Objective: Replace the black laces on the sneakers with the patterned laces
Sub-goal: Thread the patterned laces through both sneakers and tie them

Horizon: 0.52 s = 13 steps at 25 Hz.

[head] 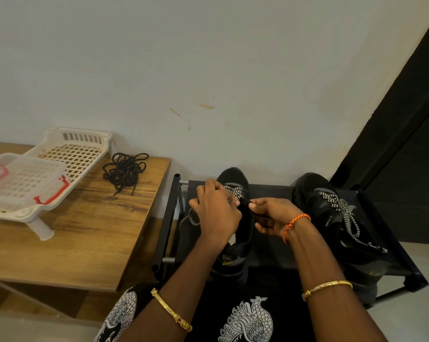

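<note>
At the bottom centre of the frame a black garment (248, 319) printed with white scaled, fish-like motifs lies closest, and both forearms rise from it, each with a gold bangle. The left hand (214, 209), just left of centre, has its fingers curled over the laced top of the left sneaker (235, 218), pinching a patterned lace (233, 191) there; a loose run of that black-and-white lace loops out to the left of the hand. The right hand (270, 214), an orange thread band at its wrist, pinches the black tongue of the same sneaker between thumb and curled fingers. Both sneakers sit on a black shoe rack (270, 193) against the wall. The right sneaker (337, 225), at centre right, is already threaded with a zigzag-patterned lace; small white lettering on its side is too small to read. On the wooden table (90, 230) at the left, the removed black laces (124, 171) lie in a tangled heap beside a cream slotted plastic tray (80, 149), in front of which sits a clear lidded box with red clips (23, 183).
</note>
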Each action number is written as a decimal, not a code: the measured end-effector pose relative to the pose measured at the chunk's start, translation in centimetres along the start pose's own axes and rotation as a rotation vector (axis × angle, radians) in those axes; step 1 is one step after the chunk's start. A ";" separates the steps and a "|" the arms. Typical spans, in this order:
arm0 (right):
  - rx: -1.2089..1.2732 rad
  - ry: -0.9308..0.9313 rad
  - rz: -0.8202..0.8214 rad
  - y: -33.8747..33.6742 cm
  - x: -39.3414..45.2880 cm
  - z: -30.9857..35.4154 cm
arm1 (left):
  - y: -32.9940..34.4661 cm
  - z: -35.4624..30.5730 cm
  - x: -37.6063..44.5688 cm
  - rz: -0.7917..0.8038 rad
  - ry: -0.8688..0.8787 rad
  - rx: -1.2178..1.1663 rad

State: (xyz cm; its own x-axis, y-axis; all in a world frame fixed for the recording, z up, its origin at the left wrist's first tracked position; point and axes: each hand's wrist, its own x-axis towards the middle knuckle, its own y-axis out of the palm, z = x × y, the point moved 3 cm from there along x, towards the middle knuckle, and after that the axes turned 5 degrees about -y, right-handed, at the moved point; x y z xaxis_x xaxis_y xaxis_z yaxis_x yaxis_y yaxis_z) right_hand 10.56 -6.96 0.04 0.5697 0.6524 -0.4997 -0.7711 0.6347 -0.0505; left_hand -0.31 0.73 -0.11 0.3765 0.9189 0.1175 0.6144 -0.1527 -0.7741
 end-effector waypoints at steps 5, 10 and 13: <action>-0.003 -0.020 -0.001 -0.1 0.1 0.0 | 0.3 -0.2 0.2 0.021 0.008 -0.022; -0.018 -0.046 0.016 -0.1 0.3 0.0 | 0.7 0.1 0.5 0.062 -0.097 -0.148; 0.048 -0.052 0.026 -0.4 0.4 0.0 | 1.3 1.0 1.2 0.138 -0.156 -0.300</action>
State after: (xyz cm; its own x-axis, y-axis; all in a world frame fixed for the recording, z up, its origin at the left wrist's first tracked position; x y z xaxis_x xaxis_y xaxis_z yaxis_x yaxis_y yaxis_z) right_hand 11.11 -6.96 -0.16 0.5643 0.6890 -0.4547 -0.7723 0.6353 0.0042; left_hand 0.23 1.97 -1.56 0.3739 0.9232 -0.0892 0.7499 -0.3575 -0.5567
